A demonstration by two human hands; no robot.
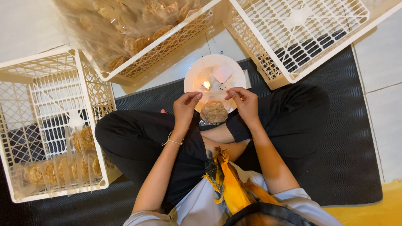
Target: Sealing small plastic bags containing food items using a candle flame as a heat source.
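Orange and yellow cloth hangs at the bottom centre of the frame, over a pale shirt, and above it black trousers on crossed legs fill the middle. Both forearms run up from there toward the centre. The left hand (185, 109), with a thin bracelet at the wrist, and the right hand (244, 104) each pinch an upper corner of a clear plastic bag (214, 112) held between them, fingers curled together rather than spread. Inside it sits a round, flat, brown cracker (213, 111), rough and grainy on its face; the bag's long axis runs up and down the frame, its mouth toward the top. Just beyond the fingertips lies a white plate (194, 75) with a small candle flame (206, 84) and a pale pink square on it. Little open floor remains: a dark ribbed mat (347, 138) offers room only at right. At left a cream crate (50, 125) holds bagged crackers in a row; across the top, a crate (159, 50) piled with bagged crackers and an empty lattice crate (301, 33) close the far edge.
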